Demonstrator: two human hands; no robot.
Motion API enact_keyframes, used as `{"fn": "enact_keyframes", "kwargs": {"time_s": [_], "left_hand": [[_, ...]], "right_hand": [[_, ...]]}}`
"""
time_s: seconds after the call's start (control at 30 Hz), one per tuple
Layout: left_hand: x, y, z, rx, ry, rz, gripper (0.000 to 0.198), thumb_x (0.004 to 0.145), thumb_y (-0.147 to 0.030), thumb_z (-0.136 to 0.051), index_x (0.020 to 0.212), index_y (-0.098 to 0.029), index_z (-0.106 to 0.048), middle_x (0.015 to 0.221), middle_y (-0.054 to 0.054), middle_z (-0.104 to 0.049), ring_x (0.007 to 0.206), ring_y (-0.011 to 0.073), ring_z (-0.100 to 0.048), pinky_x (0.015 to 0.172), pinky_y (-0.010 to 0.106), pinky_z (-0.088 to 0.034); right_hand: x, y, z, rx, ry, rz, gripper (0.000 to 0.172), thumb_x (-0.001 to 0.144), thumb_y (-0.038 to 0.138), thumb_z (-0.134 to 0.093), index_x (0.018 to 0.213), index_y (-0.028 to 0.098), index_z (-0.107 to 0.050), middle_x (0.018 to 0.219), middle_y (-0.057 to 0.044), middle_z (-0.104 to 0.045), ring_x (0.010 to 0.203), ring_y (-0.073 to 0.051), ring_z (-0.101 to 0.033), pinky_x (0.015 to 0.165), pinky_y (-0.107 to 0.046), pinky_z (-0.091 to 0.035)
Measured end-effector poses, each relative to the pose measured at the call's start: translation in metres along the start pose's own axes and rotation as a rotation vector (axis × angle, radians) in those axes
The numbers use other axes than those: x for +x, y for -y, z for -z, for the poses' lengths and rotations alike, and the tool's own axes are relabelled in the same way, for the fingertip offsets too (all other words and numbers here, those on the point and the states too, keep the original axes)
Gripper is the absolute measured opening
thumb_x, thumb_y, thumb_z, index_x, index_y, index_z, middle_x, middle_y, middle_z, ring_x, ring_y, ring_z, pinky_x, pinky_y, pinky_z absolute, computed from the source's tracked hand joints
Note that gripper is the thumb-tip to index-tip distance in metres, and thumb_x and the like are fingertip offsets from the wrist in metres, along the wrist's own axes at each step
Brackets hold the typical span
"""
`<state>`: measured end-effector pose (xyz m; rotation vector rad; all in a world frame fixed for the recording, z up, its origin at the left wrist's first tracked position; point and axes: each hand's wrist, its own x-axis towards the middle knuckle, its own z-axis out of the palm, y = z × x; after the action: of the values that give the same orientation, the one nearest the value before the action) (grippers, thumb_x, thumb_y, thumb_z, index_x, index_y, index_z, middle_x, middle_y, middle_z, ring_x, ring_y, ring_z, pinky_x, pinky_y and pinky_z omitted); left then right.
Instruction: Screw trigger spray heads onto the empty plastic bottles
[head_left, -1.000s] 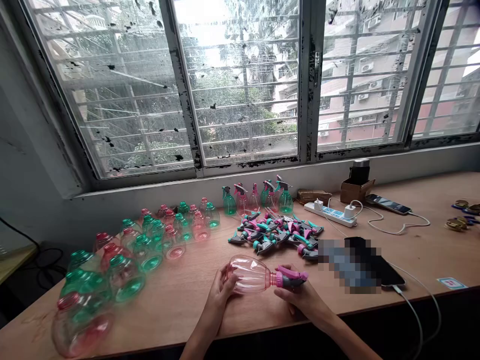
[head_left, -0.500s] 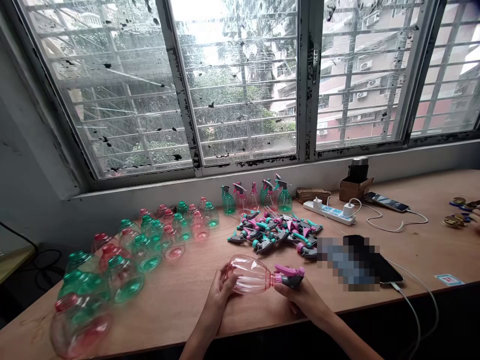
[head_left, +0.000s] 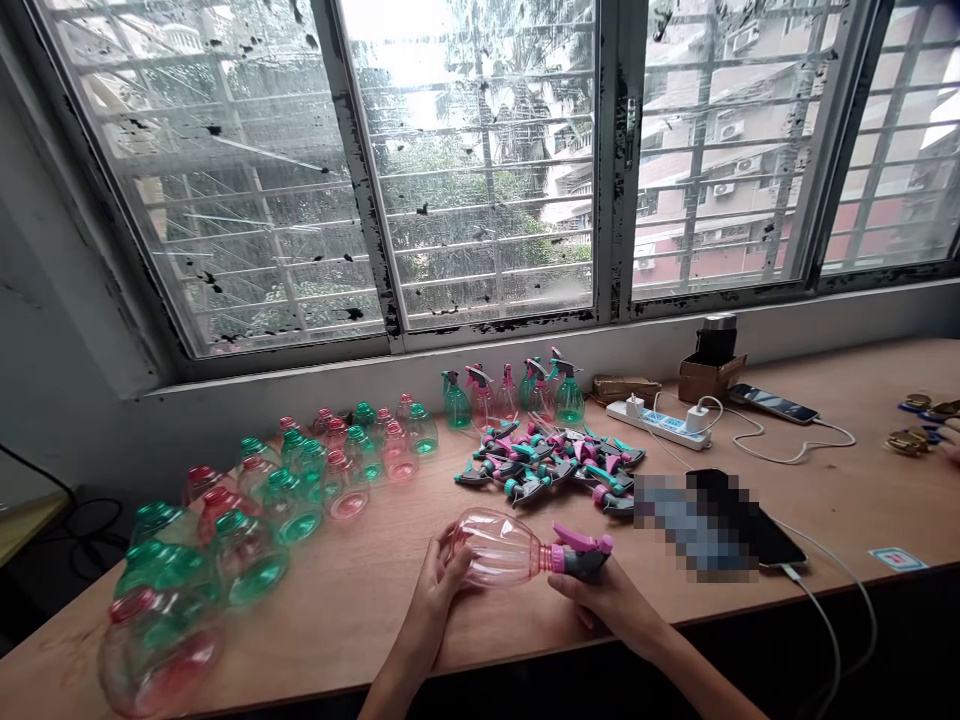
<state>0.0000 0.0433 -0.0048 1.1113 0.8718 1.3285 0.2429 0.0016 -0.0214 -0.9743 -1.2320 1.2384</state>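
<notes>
About six fitted sprayers point(head_left: 507, 404) at the back look done and roughly twenty headless bottles point(head_left: 298, 518) remain, while the left hand point(head_left: 441, 575) wraps its fingers round one pink bottle point(head_left: 495, 548), held sideways near the table's point(head_left: 352, 610) front edge, the right hand point(head_left: 596, 588) grips its spray head point(head_left: 583, 562), and the heaped heads point(head_left: 528, 491) are too tangled to count.

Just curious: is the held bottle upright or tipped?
Tipped: the pink bottle lies sideways in the left hand, spray head toward the right hand.
</notes>
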Motion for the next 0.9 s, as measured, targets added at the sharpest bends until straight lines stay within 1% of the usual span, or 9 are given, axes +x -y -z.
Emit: {"fn": "enact_keyframes", "kwargs": {"time_s": [0.1, 0.2, 0.3, 0.37, 0.47, 0.57, 0.67, 0.8, 0.9], "left_hand": [[-0.0005, -0.0007, -0.001, -0.006, 0.009, -0.001, 0.064, 0.077, -0.052, -0.082, 0.129, -0.021, -0.062, 0.141, 0.017, -0.063, 0.137, 0.0397, -0.054, 0.114, 0.056, -0.043], [-0.001, -0.0015, -0.0012, -0.008, 0.007, 0.001, 0.063, 0.078, -0.052, -0.082, 0.129, -0.022, -0.062, 0.141, 0.016, -0.063, 0.135, 0.04, -0.056, 0.113, 0.056, -0.044], [-0.0014, -0.0024, -0.0009, -0.006, -0.001, 0.005, 0.062, 0.078, -0.051, -0.082, 0.129, -0.021, -0.063, 0.142, 0.016, -0.063, 0.135, 0.0401, -0.056, 0.113, 0.056, -0.045], [-0.0017, -0.003, -0.0008, -0.004, -0.006, 0.006, 0.063, 0.078, -0.051, -0.082, 0.129, -0.02, -0.063, 0.14, 0.017, -0.064, 0.136, 0.0399, -0.054, 0.113, 0.055, -0.045], [-0.0022, -0.0038, -0.0012, 0.001, -0.01, 0.006, 0.063, 0.078, -0.051, -0.082, 0.13, -0.02, -0.064, 0.138, 0.017, -0.066, 0.135, 0.0392, -0.055, 0.112, 0.053, -0.046], [-0.0028, -0.0044, -0.0017, 0.004, -0.008, 0.005, 0.062, 0.079, -0.051, -0.081, 0.13, -0.02, -0.063, 0.138, 0.017, -0.066, 0.133, 0.0382, -0.057, 0.11, 0.052, -0.048], [-0.0032, -0.0049, -0.002, 0.01, -0.002, 0.004, 0.062, 0.08, -0.05, -0.08, 0.131, -0.02, -0.063, 0.139, 0.016, -0.065, 0.133, 0.0376, -0.057, 0.111, 0.051, -0.048], [-0.003, -0.0048, -0.0018, 0.019, 0.0, 0.003, 0.063, 0.079, -0.051, -0.081, 0.131, -0.02, -0.062, 0.14, 0.016, -0.064, 0.134, 0.0383, -0.056, 0.11, 0.051, -0.048], [-0.0022, -0.0038, -0.001, 0.027, 0.002, 0.003, 0.064, 0.079, -0.051, -0.08, 0.131, -0.019, -0.061, 0.14, 0.017, -0.064, 0.135, 0.0391, -0.055, 0.111, 0.053, -0.046]], "right_hand": [[0.0011, -0.0009, 0.0002, -0.005, -0.003, -0.004, 0.076, 0.076, 0.058, -0.081, 0.137, 0.018, -0.058, 0.054, 0.011, -0.048, 0.037, -0.008, -0.044, 0.037, -0.021, -0.036], [0.0023, -0.0022, 0.0008, 0.022, 0.017, -0.003, 0.073, 0.078, 0.06, -0.079, 0.133, 0.017, -0.059, 0.051, 0.012, -0.045, 0.036, -0.009, -0.046, 0.037, -0.021, -0.038], [0.002, -0.003, 0.0016, 0.05, 0.04, 0.009, 0.068, 0.077, 0.058, -0.081, 0.127, 0.017, -0.06, 0.057, 0.01, -0.051, 0.038, -0.009, -0.047, 0.038, -0.022, -0.041], [0.001, -0.0034, 0.002, 0.063, 0.056, 0.024, 0.073, 0.076, 0.056, -0.084, 0.133, 0.02, -0.057, 0.063, 0.009, -0.055, 0.04, -0.008, -0.048, 0.04, -0.022, -0.042], [-0.001, -0.0037, 0.0019, 0.079, 0.065, 0.033, 0.082, 0.075, 0.056, -0.084, 0.142, 0.023, -0.051, 0.067, 0.008, -0.057, 0.042, -0.008, -0.049, 0.042, -0.022, -0.044], [-0.0022, -0.0029, 0.0015, 0.085, 0.045, 0.025, 0.079, 0.076, 0.058, -0.082, 0.141, 0.024, -0.053, 0.069, 0.008, -0.058, 0.043, -0.008, -0.049, 0.043, -0.023, -0.046], [-0.0025, -0.0012, 0.0011, 0.075, 0.037, 0.02, 0.078, 0.076, 0.057, -0.082, 0.141, 0.024, -0.054, 0.066, 0.008, -0.055, 0.041, -0.009, -0.049, 0.042, -0.023, -0.045], [-0.0011, -0.0018, 0.0004, 0.073, 0.04, 0.0, 0.08, 0.077, 0.059, -0.081, 0.143, 0.022, -0.054, 0.056, 0.011, -0.049, 0.039, -0.01, -0.049, 0.041, -0.023, -0.043], [0.0014, -0.0057, -0.0001, 0.12, 0.041, -0.002, 0.079, 0.077, 0.06, -0.081, 0.14, 0.021, -0.056, 0.053, 0.014, -0.041, 0.04, -0.009, -0.043, 0.042, -0.025, -0.047]]}}
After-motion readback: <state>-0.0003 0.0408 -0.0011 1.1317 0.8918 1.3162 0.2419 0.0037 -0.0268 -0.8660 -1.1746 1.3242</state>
